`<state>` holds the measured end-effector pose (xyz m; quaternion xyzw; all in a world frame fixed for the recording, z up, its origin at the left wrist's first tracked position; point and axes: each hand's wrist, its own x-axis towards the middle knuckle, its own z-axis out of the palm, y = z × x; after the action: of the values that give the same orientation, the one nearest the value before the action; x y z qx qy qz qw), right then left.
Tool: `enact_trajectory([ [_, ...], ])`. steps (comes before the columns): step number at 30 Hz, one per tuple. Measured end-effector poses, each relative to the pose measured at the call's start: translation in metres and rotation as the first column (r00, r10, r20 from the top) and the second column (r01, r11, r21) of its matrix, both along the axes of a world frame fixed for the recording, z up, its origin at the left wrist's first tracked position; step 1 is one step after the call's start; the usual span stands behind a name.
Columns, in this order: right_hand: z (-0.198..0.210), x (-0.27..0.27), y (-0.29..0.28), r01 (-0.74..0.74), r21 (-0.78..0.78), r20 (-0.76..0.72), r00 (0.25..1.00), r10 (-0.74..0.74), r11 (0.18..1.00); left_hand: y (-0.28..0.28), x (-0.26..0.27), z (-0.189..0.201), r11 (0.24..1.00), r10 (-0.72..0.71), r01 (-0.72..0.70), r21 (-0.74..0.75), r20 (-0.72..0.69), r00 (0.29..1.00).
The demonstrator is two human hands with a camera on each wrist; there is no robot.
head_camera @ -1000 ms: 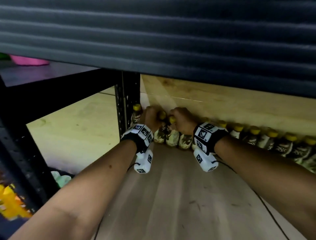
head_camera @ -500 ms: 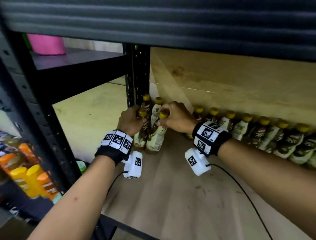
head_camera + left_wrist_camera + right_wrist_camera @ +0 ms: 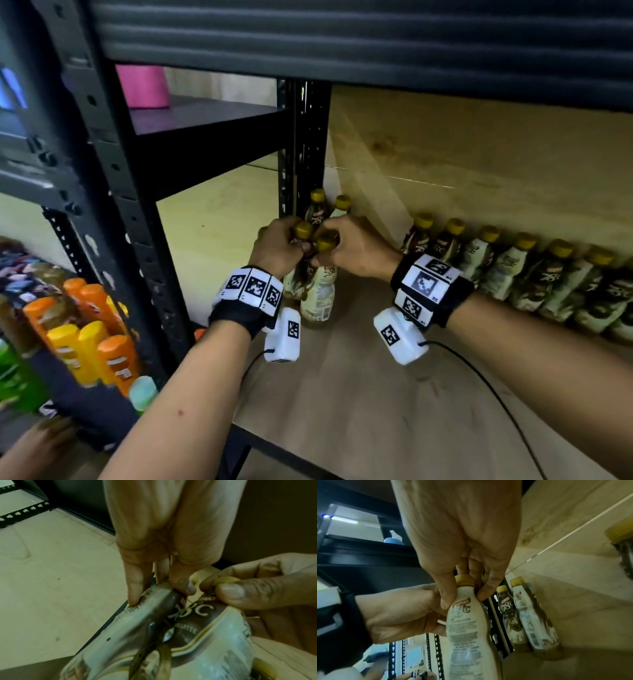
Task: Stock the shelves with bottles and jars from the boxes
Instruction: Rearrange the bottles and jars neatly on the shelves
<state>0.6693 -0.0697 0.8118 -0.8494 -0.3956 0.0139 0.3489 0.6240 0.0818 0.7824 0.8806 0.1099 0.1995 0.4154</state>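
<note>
A shop stockroom or store aisle: black slotted-steel shelving [image 3: 113,178] with wooden boards [image 3: 359,394] fills the frame. A row of identical yellow-capped coffee bottles [image 3: 507,267] lines the back at right, while orange and yellow bottles [image 3: 89,342] crowd the lower left.

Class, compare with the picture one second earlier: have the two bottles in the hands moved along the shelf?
Yes. The two held bottles have come forward and left, out of the back row, toward the black upright post.
</note>
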Motion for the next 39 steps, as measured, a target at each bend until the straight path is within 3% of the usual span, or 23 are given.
enact_trajectory([
  [8,-0.013,-0.003,0.003,0.036,0.075,-0.082,0.996,-0.030,0.997,0.002,0.006,-0.005,0.999,-0.027,0.027,-0.025,-0.017,0.999],
  [13,-0.014,-0.003,-0.005,-0.018,0.022,-0.067,0.998,0.020,1.000,0.003,0.004,-0.004,0.997,-0.059,0.058,-0.044,-0.012,0.998],
  [21,-0.028,-0.005,-0.011,-0.114,-0.004,-0.168,0.979,0.112,0.993,0.006,0.002,-0.007,0.990,-0.065,0.066,-0.126,0.010,0.998],
  [25,-0.013,-0.002,-0.022,-0.057,0.160,-0.221,0.971,0.092,0.986,0.005,0.002,-0.008,0.989,-0.061,0.061,-0.131,0.009,0.998],
  [28,0.001,0.036,-0.018,0.124,0.387,-0.092,0.991,-0.095,0.914,0.006,0.003,-0.008,0.991,-0.055,0.055,-0.125,0.003,0.998],
  [29,0.002,0.056,-0.012,0.191,0.380,-0.051,0.981,-0.185,0.905,0.006,0.003,-0.008,0.991,-0.055,0.055,-0.120,0.004,0.998],
  [31,0.001,0.090,0.004,0.303,0.214,-0.015,0.951,-0.307,0.928,0.006,0.003,-0.007,0.992,-0.055,0.055,-0.109,0.006,0.998],
  [34,-0.015,0.117,0.020,0.329,-0.044,0.012,0.944,-0.329,0.943,0.006,0.004,-0.007,0.994,-0.040,0.040,-0.107,-0.003,0.999],
  [39,-0.021,0.120,0.014,0.359,-0.108,0.055,0.933,-0.355,0.927,0.007,0.005,-0.009,0.993,-0.043,0.042,-0.106,0.000,0.999],
])
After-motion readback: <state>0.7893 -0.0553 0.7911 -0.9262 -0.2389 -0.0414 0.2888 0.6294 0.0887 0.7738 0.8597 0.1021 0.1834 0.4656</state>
